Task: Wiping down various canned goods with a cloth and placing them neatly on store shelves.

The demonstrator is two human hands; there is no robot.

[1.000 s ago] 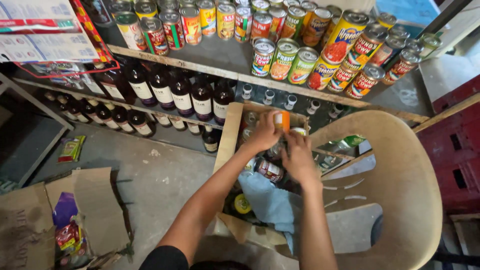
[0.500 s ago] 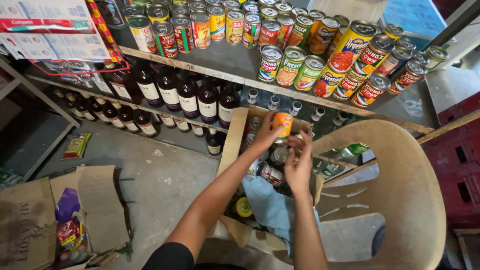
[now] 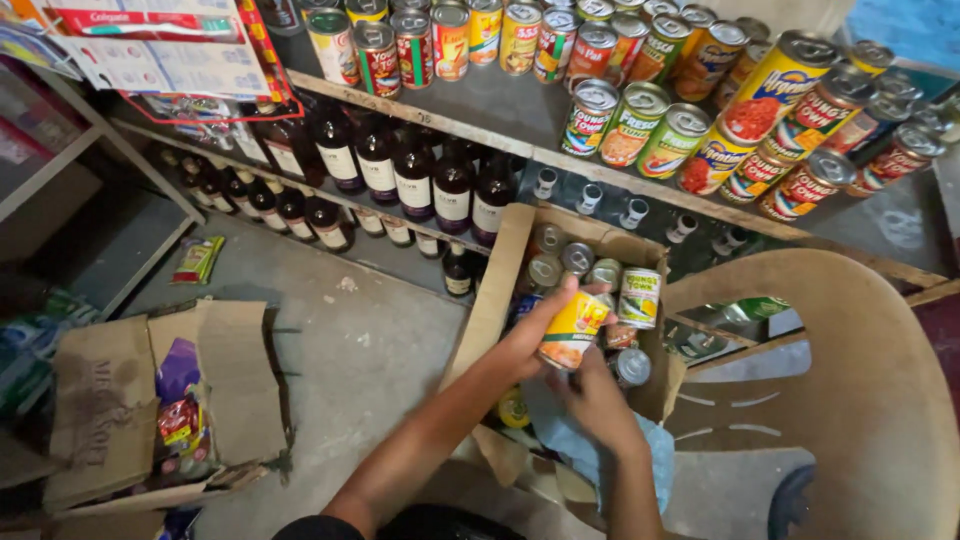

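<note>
The left hand has its grip closed round a yellow can, long axis tilted upper right, held over the open cardboard box; the right hand sits just below, its grip hidden; more cans stand beside; shelf above, plastic chair crowding right.

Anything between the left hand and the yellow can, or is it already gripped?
Nothing visible in between: the left hand is closed around the yellow can, above the open cardboard box. The right hand sits just under the can; contact is unclear.
</note>
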